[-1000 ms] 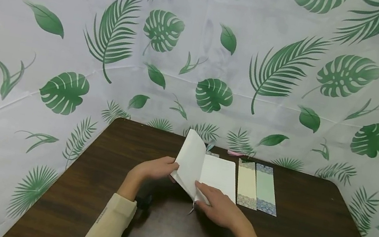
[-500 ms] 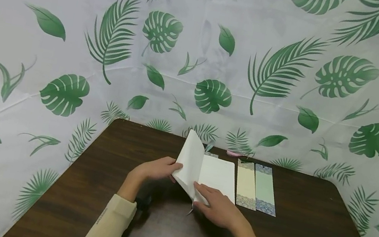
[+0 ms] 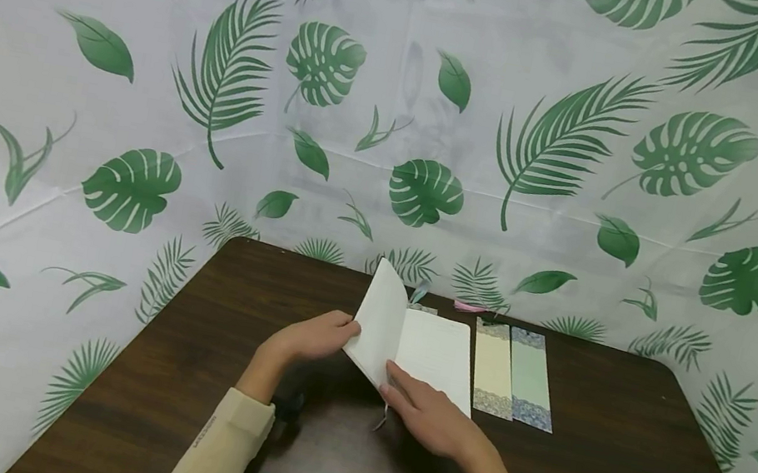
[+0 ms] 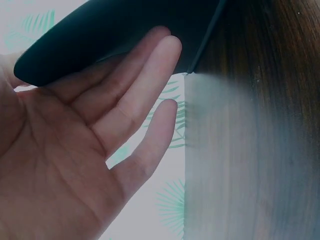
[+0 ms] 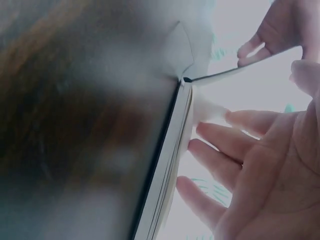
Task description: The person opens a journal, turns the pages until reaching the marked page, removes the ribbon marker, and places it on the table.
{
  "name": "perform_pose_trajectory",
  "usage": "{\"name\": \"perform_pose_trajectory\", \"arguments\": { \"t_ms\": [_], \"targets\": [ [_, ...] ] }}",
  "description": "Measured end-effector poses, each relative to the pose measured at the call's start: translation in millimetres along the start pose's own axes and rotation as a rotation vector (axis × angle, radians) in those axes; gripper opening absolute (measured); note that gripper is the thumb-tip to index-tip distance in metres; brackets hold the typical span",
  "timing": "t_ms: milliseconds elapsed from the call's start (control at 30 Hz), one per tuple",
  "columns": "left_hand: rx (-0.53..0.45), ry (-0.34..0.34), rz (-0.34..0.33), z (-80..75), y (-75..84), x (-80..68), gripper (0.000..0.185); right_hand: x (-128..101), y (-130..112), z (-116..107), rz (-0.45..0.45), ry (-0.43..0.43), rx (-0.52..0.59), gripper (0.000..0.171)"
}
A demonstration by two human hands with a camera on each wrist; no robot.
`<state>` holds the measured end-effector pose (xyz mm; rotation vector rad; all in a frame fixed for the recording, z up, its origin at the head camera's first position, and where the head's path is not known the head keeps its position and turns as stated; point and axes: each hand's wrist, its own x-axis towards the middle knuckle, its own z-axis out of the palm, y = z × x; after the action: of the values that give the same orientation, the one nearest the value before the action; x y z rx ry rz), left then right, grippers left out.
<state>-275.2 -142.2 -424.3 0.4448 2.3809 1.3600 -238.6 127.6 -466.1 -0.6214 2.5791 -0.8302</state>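
An open notebook [image 3: 437,350] lies on the dark wooden table [image 3: 616,447]. My left hand [image 3: 311,339] props its left side [image 3: 379,323] up at a steep tilt. In the left wrist view the straight fingers [image 4: 135,95] lie flat against the dark cover [image 4: 125,30]. My right hand [image 3: 432,420] rests at the lower edge of the right page. In the right wrist view its spread fingers [image 5: 225,145] touch the edge of the page block [image 5: 172,165]. A thin ribbon [image 3: 382,418] hangs from the spine.
Two long bookmarks, a cream one [image 3: 494,368] and a pale green one [image 3: 532,378], lie side by side just right of the notebook. A small pink thing [image 3: 469,307] lies at the table's far edge. A leaf-print cloth [image 3: 144,102] walls in the table behind and at both sides.
My right hand has slid slightly up and left along the lower page edge. The raised side and my left hand stay almost where they were.
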Motion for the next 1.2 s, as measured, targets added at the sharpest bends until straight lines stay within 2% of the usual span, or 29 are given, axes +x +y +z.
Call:
{"name": "perform_pose_trajectory", "arguments": {
  "t_ms": [267, 533, 833, 1000, 1200],
  "targets": [
    [0.005, 0.007, -0.014, 0.0, -1.0, 0.1, 0.046, 0, 9, -2, -0.029, 0.007, -0.108, 0.075],
    [-0.007, -0.008, -0.020, 2.2, -1.3, -1.9, 0.046, -1, 14, -6, -0.039, 0.013, -0.200, 0.067],
    [-0.006, -0.010, -0.010, 3.9, -1.0, -2.1, 0.047, -4, 21, -15, 0.042, 0.077, -0.337, 0.069],
    [-0.016, -0.015, 0.001, 4.5, -3.2, -2.2, 0.047, -8, 22, -19, 0.041, 0.074, -0.330, 0.070],
    [-0.023, -0.016, 0.016, 4.9, -5.4, -1.0, 0.047, -8, 31, -24, -0.038, 0.071, -0.318, 0.059]
  ]
}}
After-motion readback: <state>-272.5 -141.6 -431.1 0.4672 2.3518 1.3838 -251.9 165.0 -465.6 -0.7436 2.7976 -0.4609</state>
